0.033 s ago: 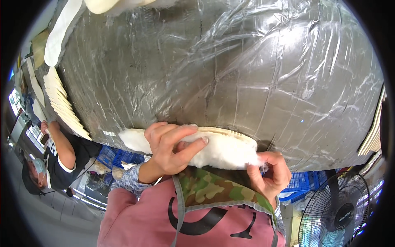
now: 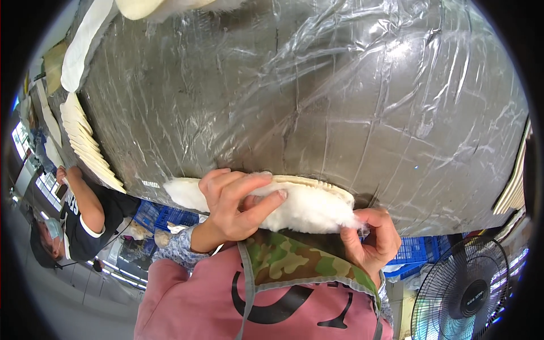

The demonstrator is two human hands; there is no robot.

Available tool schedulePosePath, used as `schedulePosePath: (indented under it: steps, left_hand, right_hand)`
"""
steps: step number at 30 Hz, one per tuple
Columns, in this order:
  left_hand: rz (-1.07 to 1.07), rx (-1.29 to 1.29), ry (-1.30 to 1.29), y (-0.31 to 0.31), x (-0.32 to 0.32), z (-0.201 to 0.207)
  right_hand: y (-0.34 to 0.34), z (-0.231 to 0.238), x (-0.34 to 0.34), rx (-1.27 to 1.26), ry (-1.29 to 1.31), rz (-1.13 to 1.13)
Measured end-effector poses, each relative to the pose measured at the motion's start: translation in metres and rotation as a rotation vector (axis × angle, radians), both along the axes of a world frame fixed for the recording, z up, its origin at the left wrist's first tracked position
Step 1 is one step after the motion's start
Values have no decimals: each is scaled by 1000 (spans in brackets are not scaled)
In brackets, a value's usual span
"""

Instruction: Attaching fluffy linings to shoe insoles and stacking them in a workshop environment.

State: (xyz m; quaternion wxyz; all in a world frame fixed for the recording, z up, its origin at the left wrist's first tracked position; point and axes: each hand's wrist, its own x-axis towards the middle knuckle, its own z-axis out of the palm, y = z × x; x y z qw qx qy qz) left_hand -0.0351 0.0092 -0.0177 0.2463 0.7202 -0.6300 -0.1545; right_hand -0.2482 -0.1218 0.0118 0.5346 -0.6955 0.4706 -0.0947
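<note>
A white fluffy fur piece [image 2: 311,211] lies along the near edge of a plastic-covered grey table [image 2: 255,102]. Its far edge shows a cream backing with a ridged rim. My left hand [image 2: 235,201] rests over the piece left of its middle, with bent fingers pressing it and gripping it. At the right end, my right hand [image 2: 374,235] pinches the tip of the fur between thumb and forefinger. Whatever lies beneath my left fingers is hidden.
Overlapping cream pieces [image 2: 88,144] line the table's left edge, below a long white piece [image 2: 82,48]. Another stack [image 2: 511,190] lies at the right edge. A black fan [image 2: 462,292] stands near right, by blue crates [image 2: 411,252]. A masked co-worker [image 2: 79,218] is at left.
</note>
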Motion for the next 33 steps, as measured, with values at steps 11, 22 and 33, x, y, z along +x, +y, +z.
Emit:
schedulePosePath:
  steps: [11, 22, 33]
  left_hand:
    - [-27, -37, -37, -5, 0, -2]
    - [-2, 23, 2, 2, -3, -1]
    - [-145, 255, 172, -64, -10, 34]
  right_hand:
    - [1, -8, 0, -131, -10, 67]
    - [3, -10, 3, -90, -25, -43]
    - [-4, -16, 0, -117, -138, -55]
